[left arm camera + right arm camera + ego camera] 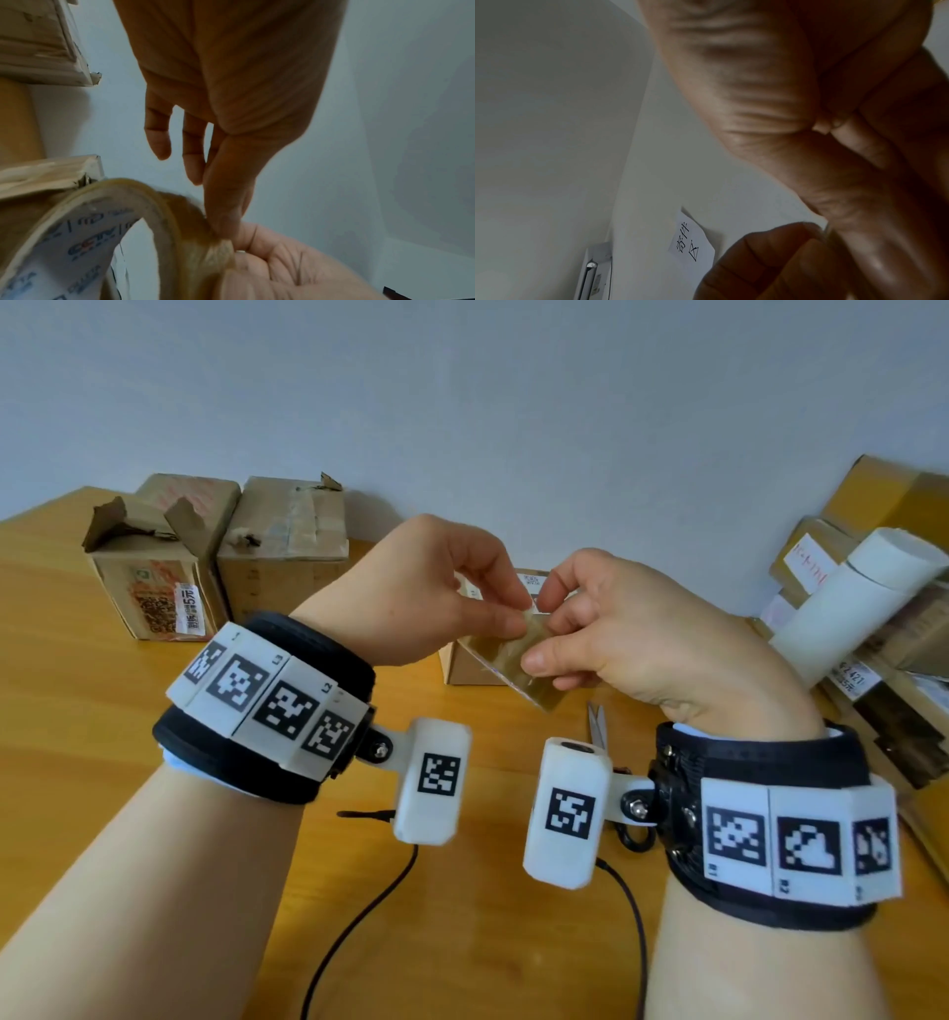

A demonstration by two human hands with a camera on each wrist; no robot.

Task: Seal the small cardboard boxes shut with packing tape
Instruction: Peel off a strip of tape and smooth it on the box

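Both hands hold a roll of yellowish clear packing tape [513, 662] in the air above the wooden table [77, 711]. My left hand [516, 613] pinches the loose, crumpled end of the tape between thumb and forefinger. My right hand [539, 634] grips the roll from the right, fingers curled round its rim. Just behind and below the roll stands a small cardboard box [470, 667], mostly hidden by the hands. In the left wrist view the tape roll [77, 243] shows its white printed core, and the left hand [221, 223] nips the tape end. The right wrist view shows the right hand [824, 231] pinching.
Two worn cardboard boxes [149, 567] [287, 552] stand at the back left by the wall. More boxes and a white foam roll [862, 608] are piled at the right. Scissors [596, 724] lie on the table below the hands. Black cables [359, 916] trail from the wrist cameras.
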